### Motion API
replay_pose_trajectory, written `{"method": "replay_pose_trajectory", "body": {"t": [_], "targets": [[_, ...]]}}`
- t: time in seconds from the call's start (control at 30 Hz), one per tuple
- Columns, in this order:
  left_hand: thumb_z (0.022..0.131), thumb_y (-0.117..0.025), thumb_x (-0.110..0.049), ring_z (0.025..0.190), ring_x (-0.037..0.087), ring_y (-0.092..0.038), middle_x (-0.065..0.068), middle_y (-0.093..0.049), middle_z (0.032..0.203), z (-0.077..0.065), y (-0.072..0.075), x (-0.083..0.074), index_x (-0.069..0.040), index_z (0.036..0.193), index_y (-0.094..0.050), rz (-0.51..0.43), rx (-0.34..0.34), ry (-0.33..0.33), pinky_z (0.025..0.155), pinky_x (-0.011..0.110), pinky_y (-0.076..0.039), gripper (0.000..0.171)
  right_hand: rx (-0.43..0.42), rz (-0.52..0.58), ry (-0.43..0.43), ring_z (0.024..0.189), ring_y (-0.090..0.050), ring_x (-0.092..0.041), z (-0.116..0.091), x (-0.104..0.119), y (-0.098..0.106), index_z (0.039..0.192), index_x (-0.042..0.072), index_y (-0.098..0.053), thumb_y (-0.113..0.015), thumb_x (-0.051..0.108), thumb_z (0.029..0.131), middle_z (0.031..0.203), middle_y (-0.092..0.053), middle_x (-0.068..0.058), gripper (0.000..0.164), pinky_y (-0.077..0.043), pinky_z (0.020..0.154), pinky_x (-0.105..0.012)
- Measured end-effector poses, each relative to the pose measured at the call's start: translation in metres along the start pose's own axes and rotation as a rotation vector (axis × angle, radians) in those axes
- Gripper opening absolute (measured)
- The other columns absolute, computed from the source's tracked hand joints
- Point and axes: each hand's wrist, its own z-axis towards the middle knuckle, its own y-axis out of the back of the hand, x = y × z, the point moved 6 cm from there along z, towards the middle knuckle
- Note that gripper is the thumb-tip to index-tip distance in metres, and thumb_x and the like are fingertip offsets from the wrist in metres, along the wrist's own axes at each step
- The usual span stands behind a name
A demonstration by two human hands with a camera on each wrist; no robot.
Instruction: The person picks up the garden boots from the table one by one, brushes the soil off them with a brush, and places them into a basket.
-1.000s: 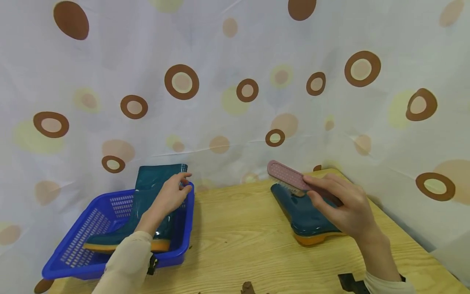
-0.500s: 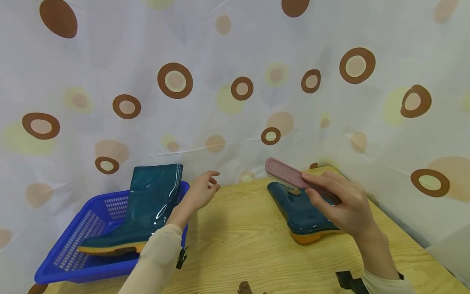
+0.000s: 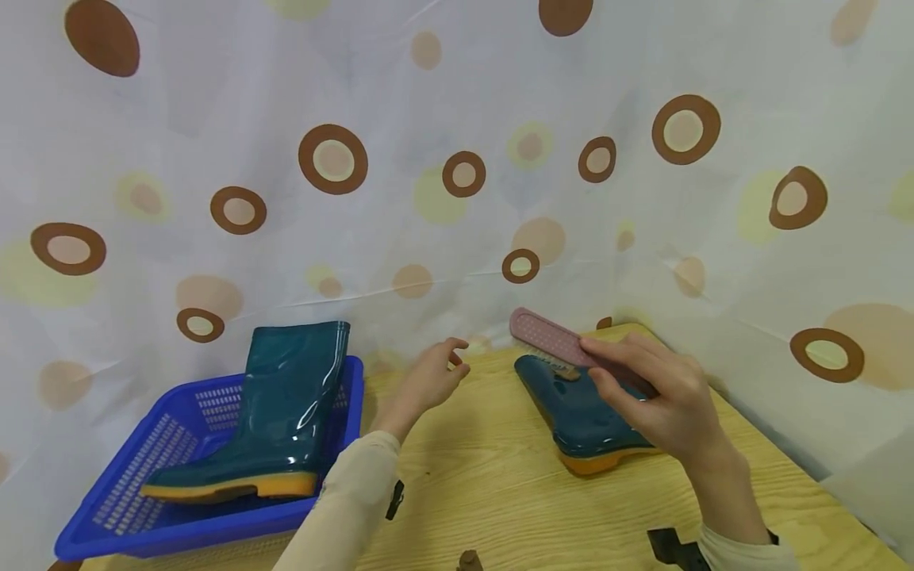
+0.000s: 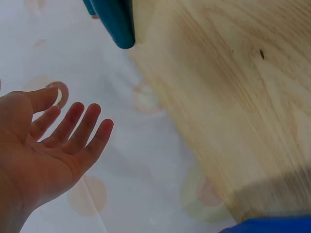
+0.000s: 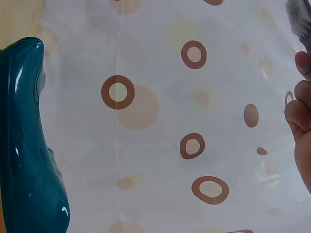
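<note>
Pale wooden table (image 3: 493, 500): under teal rubber boot (image 3: 585, 416)
Left fingers (image 4: 87, 124): loosely spread, empty
Right fingers (image 3: 617, 350): pinch pink oblong brush (image 3: 546, 336); right wrist view alone shows it clear of boot

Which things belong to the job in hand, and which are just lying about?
Job, apparently: pink brush in the right hand; boot on the table; probably the other boot in the blue basket.
Lying about, seemingly: brown lump; dark speck.

No text, label, brand, number or sign legible in the head view, nor in the left wrist view, nor in the right wrist view.
</note>
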Motion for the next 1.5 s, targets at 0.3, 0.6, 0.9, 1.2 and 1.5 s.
{"method": "replay_pose_trajectory", "body": {"t": [0.3,0.6,0.9,1.2,1.5], "targets": [[0.103,-0.055,-0.025,0.096,0.024,-0.065,0.012,-0.065,0.122,0.022,-0.044,-0.012,-0.013,0.144,-0.049,-0.025,0.063,-0.008,0.084,0.041,-0.054,0.043,0.009,-0.006,-0.010,0.066,-0.047,-0.006,0.000,0.000,0.006,0.100,-0.013,-0.072,-0.064,0.023,0.097,0.080,-0.067,-0.017,0.036,-0.032,0.051,-0.016],[0.104,-0.053,-0.030,0.100,0.024,-0.066,0.012,-0.065,0.123,0.037,-0.088,-0.016,-0.014,0.145,-0.048,-0.060,0.136,0.027,0.085,0.042,-0.056,0.045,0.039,-0.038,-0.032,0.060,-0.042,-0.001,-0.005,-0.005,0.009,0.101,-0.012,-0.072,-0.062,0.024,0.098,0.078,-0.065,-0.014,0.037,-0.030,0.048,-0.013],[0.103,-0.052,-0.038,0.129,0.033,-0.055,0.018,-0.055,0.143,0.049,-0.116,-0.021,-0.009,0.152,-0.036,-0.096,0.169,0.117,0.107,0.049,-0.046,0.059,0.031,-0.043,-0.039,0.055,-0.038,-0.001,-0.004,-0.005,0.010,0.101,-0.011,-0.072,-0.063,0.024,0.098,0.071,-0.060,-0.007,0.037,-0.028,0.046,-0.011],[0.102,-0.054,-0.037,0.129,0.037,-0.055,0.025,-0.053,0.142,0.050,-0.124,-0.019,0.000,0.155,-0.028,-0.169,0.148,0.166,0.113,0.049,-0.039,0.069,0.036,-0.026,-0.041,0.055,-0.038,-0.001,-0.003,-0.008,0.011,0.102,-0.012,-0.072,-0.063,0.023,0.098,0.070,-0.059,-0.007,0.036,-0.027,0.046,-0.011],[0.103,-0.054,-0.024,0.145,0.038,-0.035,0.022,-0.035,0.157,0.052,-0.138,-0.025,0.002,0.154,-0.028,-0.251,0.164,0.154,0.118,0.050,-0.033,0.063,0.040,-0.035,-0.055,0.056,-0.041,-0.002,-0.004,-0.009,0.018,0.101,-0.012,-0.072,-0.063,0.023,0.098,0.072,-0.061,-0.009,0.036,-0.029,0.046,-0.012]]}}
